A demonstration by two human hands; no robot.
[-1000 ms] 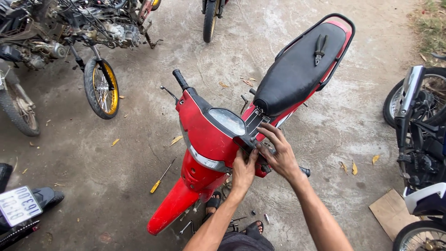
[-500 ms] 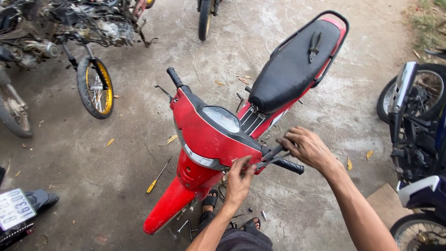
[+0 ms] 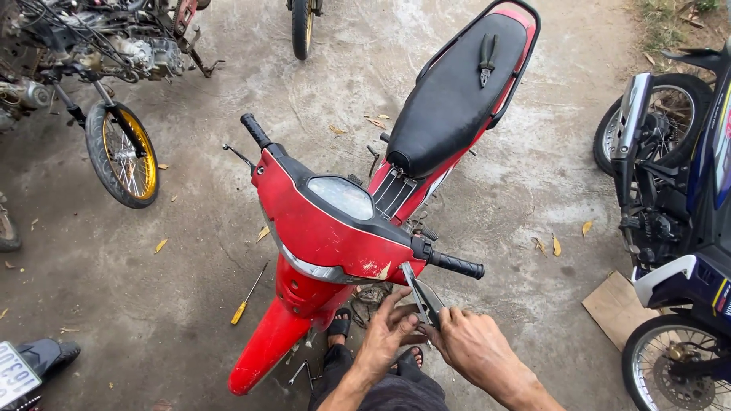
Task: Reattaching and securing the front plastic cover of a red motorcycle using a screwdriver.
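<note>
Both hands dropped from handlebar: left hand (image 3: 387,335) and right hand (image 3: 474,346) now pinch loose mirror (image 3: 423,298) beneath red motorbike's (image 3: 320,228) right handgrip (image 3: 454,265).

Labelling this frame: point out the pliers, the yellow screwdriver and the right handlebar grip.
pliers (image 3: 486,59), head view, on the handles.
yellow screwdriver (image 3: 241,312), head view, on the yellow handle.
right handlebar grip (image 3: 457,266), head view, mid-grip.

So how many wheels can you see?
5: a gold-rimmed wheel upper left, a tyre at top centre, two wheels at right, and a sliver at the left edge. The red motorbike's own wheels are hidden.
</note>
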